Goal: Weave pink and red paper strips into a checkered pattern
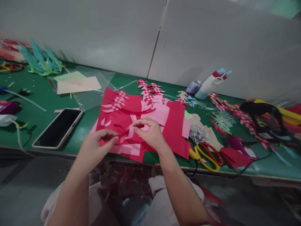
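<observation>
Paper, thin and cut into narrow red and pale pink strips (127, 133), sits between both hands at the near edge of the surface, partly woven through slits in a flat red paper sheet (122, 116). Judged very light, limp and easily creased or torn; best taken by a strip's free end between fingertip and thumb, with the sheet pressed flat beside it. Left hand (97, 146) is closed in a pinch on the strip ends at the sheet's near-left part. Right hand (150, 133) is also pinched, thumb and forefinger on a pink strip just above the left. Loose pink paper rectangles (131, 150) lie under and beside the sheet. Finished red-and-pink woven paper bands (150, 89) lie farther back. Yellow-and-red handled scissors (207, 155) rest just right of the sheets; a black-screened smartphone (58, 128) lies to the left, well apart. A white bottle with a red cap (208, 84) lies near the back wall. Green felt-like surface (42, 103) is long, crowded to the right with paper scraps and a black cable; plain grey wall panels (105, 34) behind.
</observation>
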A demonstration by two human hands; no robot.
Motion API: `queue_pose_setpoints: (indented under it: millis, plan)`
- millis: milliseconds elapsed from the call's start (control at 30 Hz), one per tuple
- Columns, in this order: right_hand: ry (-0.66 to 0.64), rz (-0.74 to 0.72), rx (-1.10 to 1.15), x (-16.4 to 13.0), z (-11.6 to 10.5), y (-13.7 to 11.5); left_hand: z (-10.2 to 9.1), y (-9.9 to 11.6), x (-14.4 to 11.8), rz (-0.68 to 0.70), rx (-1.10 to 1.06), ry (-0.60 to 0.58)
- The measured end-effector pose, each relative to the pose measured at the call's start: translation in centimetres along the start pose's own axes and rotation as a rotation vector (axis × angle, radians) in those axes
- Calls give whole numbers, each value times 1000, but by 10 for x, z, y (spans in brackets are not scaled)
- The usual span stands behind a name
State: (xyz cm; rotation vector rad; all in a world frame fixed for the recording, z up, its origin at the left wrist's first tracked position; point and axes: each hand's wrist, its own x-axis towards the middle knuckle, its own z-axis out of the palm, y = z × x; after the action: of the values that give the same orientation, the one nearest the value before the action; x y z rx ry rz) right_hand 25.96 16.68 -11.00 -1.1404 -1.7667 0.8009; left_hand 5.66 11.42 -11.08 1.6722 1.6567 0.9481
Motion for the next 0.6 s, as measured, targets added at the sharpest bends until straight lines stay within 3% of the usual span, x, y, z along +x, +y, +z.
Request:
queue_pose_setpoints:
  millis: [267,433,600]
  plan:
    - [-63,-24,-99,7,-9,-2,6,6,7,15,-158,-82]
    - [-114,7,-35,9,-16,0,19,2,15,-51,-159,84]
    - [-74,51,-10,7,-20,5,25,8,15,-127,54,256]
